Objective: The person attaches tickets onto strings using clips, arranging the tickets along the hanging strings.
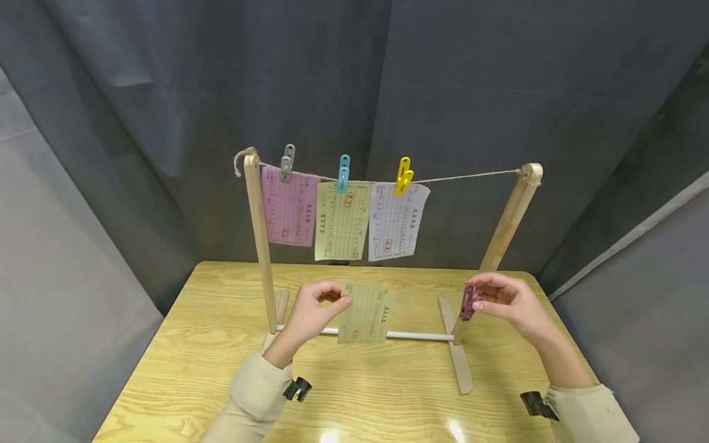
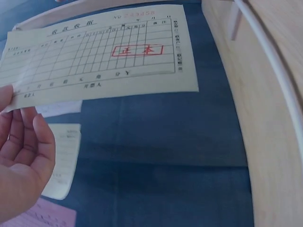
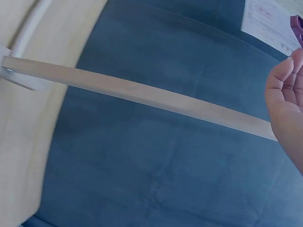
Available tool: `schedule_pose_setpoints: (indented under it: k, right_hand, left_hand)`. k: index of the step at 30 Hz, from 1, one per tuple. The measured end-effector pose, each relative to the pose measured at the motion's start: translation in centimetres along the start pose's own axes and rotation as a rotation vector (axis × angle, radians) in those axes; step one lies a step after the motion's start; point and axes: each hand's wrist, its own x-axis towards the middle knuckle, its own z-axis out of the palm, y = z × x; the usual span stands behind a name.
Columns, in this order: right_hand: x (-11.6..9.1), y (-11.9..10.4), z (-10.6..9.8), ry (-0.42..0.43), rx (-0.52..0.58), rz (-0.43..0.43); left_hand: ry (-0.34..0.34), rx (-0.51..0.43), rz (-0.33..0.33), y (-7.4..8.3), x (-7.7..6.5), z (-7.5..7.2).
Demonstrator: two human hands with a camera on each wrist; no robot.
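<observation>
Between thumb and fingers, my left hand [image 1: 316,311] pinches a pale yellow receipt slip [image 1: 365,314] by its left edge, above the table. Its printed grid and red stamp show in the left wrist view, where the slip [image 2: 99,56] spreads out flat. My right hand [image 1: 509,301] pinches a dark purple clothespin [image 1: 468,303] in front of the rack's right post. Only part of that clothespin [image 3: 297,28] enters the right wrist view. Over the hands, a pink slip [image 1: 290,209], a yellow-green slip [image 1: 342,224] and a white slip [image 1: 396,224] hang from a string.
Grey [image 1: 287,166], blue [image 1: 343,172] and yellow [image 1: 404,175] clothespins grip the hanging slips. The string [image 1: 471,176] runs between a left wooden post [image 1: 259,240] and a right one [image 1: 509,215]. A white rod [image 1: 415,336] joins their feet on the wooden table [image 1: 376,394].
</observation>
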Motion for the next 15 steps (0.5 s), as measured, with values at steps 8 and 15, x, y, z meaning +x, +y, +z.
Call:
schedule_pose_setpoints:
  k: [8, 15]
  right_hand:
    - [1.9, -2.5, -1.0, 0.034, 0.02, -0.076]
    - [3.6, -5.0, -2.0, 0.045, -0.014, -0.111]
  left_hand:
    - [0.018, -0.042, 0.1, -0.7, 1.6, 1.1]
    - [0.034, -0.044, 0.159, 0.9, 3.3, 2.0]
